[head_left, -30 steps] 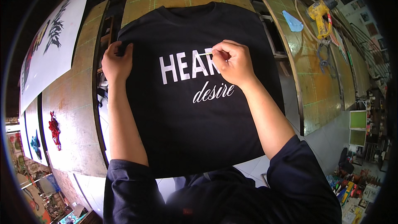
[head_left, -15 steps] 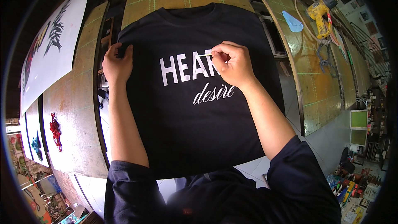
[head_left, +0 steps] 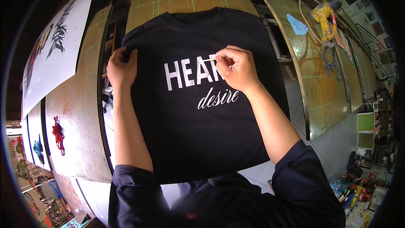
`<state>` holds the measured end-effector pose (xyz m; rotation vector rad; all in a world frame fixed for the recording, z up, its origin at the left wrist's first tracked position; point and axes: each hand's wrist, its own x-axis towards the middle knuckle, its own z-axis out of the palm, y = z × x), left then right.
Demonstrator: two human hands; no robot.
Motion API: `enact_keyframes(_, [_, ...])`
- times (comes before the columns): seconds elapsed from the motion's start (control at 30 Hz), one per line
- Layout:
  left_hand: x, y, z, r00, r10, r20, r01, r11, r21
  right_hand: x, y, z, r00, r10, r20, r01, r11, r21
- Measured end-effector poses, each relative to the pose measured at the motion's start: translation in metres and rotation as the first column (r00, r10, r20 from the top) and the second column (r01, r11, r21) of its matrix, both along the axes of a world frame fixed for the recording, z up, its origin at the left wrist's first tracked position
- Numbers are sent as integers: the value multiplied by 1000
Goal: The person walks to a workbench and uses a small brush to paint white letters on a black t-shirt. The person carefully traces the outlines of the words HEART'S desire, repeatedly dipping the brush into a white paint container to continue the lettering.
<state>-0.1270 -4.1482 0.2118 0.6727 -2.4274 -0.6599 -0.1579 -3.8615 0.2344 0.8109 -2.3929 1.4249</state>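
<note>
A black T-shirt point(head_left: 190, 139) lies spread over a board, with white block lettering point(head_left: 185, 74) across its chest and white script lettering point(head_left: 217, 99) below. My right hand point(head_left: 237, 65) pinches a thin pale stick point(head_left: 209, 60) between thumb and fingertips. Its tip points left, at the upper part of the block letters; whether it touches them I cannot tell. The hand covers the right end of that lettering. At the shirt's left edge my left hand point(head_left: 122, 69) curls its fingers and thumb about the dark cloth.
Boards with green grid lines point(head_left: 325, 114) flank the shirt. On the right one lie a yellow heat gun point(head_left: 325, 17) with a cord and a blue scrap point(head_left: 297, 24). Leftward are a printed white sheet point(head_left: 63, 59) and a red tangled clump point(head_left: 58, 135).
The view has shifted slightly, so the shirt sits a little lower in it. My right hand still pinches the stick by the block letters; my left stays at the shirt's edge.
</note>
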Motion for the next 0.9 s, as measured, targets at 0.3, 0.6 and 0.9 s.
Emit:
enact_keyframes(0.3, [2, -3, 2, 999, -30, 29, 29, 999, 26, 2, -2, 2, 1000, -13, -21, 13, 1000, 8])
enact_keyframes(0.6, [2, -2, 2, 999, -24, 35, 24, 1000, 10, -7, 14, -1, 973, -108, 203, 178, 912, -369])
enact_keyframes(0.9, [2, 8, 11, 998, -18, -52, 5, 973, -233, -26, 64, -12, 915, -162, 370, 376, 674, -635])
